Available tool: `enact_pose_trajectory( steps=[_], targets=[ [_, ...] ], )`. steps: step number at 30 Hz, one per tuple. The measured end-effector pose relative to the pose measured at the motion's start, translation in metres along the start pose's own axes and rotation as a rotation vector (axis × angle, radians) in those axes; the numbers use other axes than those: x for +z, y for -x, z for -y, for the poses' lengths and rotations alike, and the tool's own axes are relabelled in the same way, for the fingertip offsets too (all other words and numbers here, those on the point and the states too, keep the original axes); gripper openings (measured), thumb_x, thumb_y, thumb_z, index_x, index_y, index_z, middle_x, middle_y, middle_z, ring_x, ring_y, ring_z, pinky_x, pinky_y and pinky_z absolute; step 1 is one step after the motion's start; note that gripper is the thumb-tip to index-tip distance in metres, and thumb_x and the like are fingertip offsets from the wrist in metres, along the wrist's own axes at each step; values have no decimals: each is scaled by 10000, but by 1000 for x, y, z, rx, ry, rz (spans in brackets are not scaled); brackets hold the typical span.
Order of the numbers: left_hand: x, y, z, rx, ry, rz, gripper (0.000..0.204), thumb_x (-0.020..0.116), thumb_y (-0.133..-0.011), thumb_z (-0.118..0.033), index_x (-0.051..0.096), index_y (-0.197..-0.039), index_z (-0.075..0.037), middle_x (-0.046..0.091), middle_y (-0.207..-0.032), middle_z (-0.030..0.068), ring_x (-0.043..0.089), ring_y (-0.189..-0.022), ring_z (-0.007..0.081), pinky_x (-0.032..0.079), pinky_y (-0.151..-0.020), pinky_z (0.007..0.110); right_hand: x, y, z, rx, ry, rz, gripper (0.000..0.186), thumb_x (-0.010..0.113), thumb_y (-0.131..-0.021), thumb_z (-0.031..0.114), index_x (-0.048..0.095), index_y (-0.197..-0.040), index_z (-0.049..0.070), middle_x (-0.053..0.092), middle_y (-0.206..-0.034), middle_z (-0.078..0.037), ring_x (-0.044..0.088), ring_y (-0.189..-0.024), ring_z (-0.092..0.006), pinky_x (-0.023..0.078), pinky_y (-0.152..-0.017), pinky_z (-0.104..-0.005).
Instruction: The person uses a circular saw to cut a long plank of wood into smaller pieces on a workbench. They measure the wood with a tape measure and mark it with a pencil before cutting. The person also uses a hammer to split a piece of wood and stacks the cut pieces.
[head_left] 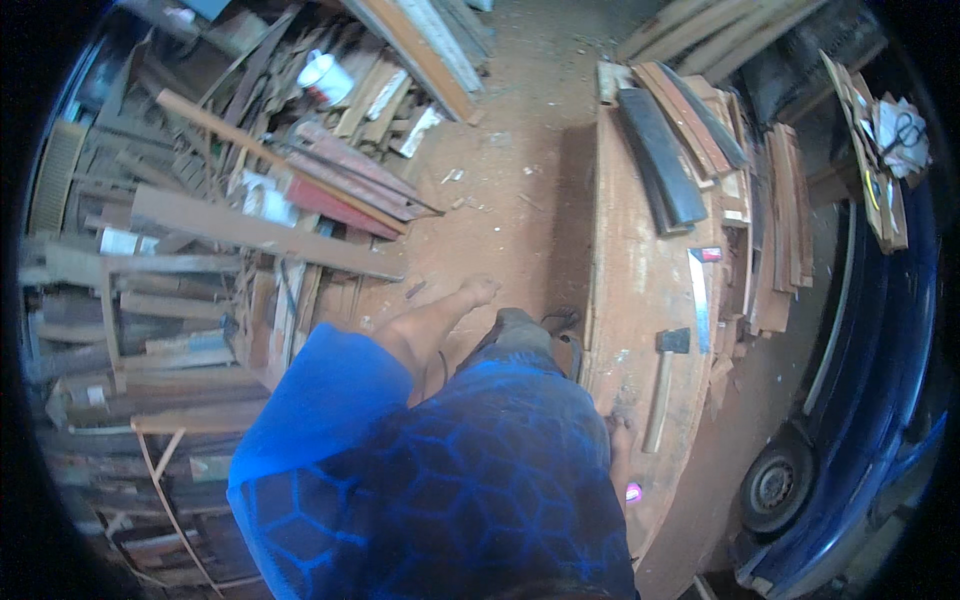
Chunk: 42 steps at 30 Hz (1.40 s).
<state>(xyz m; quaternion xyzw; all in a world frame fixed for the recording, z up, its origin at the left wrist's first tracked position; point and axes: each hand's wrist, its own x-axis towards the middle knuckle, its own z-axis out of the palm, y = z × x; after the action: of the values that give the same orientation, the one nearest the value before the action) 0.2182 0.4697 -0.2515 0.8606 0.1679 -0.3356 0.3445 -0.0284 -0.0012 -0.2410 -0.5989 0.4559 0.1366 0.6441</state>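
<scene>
My left hand (481, 290) hangs out ahead of my body, over the reddish-brown floor, with no object visible in it. Its fingers are small and blurred, so their pose is unclear. Low at my right side, my right hand (621, 430) is at the near-left edge of a long wooden bench (625, 300), fingers apart and holding nothing visible. Just beside that hand lies a hatchet (658, 395) with a pale wooden handle and dark head. Beyond it on the bench is a handsaw (699, 300) with a red and black handle.
Dark and brown planks (660, 160) lie across the bench's far end. Heaped timber (190, 310) fills the left side, with a white bucket (325, 78) on it. A long board (265, 235) juts toward the walkway. A blue car (880, 380) stands right of the bench.
</scene>
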Motion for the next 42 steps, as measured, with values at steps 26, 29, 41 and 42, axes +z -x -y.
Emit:
enact_pose_trajectory(
  steps=[26,29,41,42],
  targets=[
    [-104,33,267,393,-743,-79,317,496,-998,-202,727,-1162,-59,705,-1169,237,691,-1079,385,552,-935,487,145,42,22,-77,642,144,176,626,-964,135,719,-945,-12,665,-788,-41,594,-690,-131,476,-630,-289],
    [-134,-13,275,96,-229,-156,336,552,-980,-268,727,-1158,-44,720,-1144,225,702,-1058,373,552,-924,465,183,19,51,-89,697,149,189,618,-970,146,719,-941,-12,669,-800,-43,603,-711,-145,487,-657,-305],
    [-306,-84,359,-473,738,-421,406,636,-981,-375,725,-1162,-23,743,-1141,189,721,-1006,321,546,-885,408,416,-74,239,-126,694,479,243,580,-1026,256,660,-1084,34,680,-998,-49,622,-864,-168,530,-775,-350],
    [-315,-95,368,-464,752,-433,398,637,-981,-368,726,-1151,-19,745,-1138,187,722,-1001,320,548,-878,405,423,-86,245,-127,638,517,262,591,-1028,265,640,-1138,32,667,-1051,-48,615,-912,-161,529,-794,-348]
  ],
)
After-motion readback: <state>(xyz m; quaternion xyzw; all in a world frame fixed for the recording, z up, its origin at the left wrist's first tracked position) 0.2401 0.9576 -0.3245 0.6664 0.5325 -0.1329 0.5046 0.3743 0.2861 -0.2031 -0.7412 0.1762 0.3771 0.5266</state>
